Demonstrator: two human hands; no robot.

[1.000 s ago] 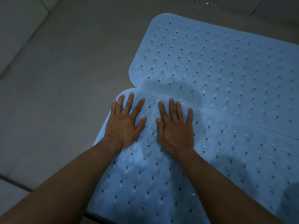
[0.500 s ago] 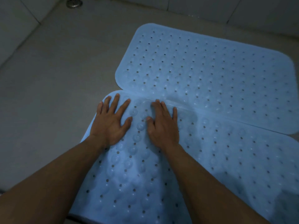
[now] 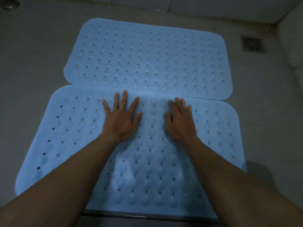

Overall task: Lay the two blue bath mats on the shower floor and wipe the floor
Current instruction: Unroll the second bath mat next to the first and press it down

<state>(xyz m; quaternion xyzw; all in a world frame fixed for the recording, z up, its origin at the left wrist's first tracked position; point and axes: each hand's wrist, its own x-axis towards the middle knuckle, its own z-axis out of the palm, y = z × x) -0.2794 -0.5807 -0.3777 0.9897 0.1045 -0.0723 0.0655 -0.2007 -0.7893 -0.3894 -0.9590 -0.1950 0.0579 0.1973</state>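
The left hand point(image 3: 122, 117) and right hand point(image 3: 180, 122) lay open and flat, pressing the nearer perforated blue rubber bath mat point(image 3: 73, 128) on the grey shower floor point(image 3: 32, 63), its edge touching the farther blue bath mat point(image 3: 147, 54). Pushing forward might ruck that seam.

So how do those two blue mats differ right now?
The near mat has the left hand and right hand pressed flat on it; the far mat is untouched. The near mat sits further left; the far mat reaches closer to the floor drain. Both are blue, perforated and round-cornered.
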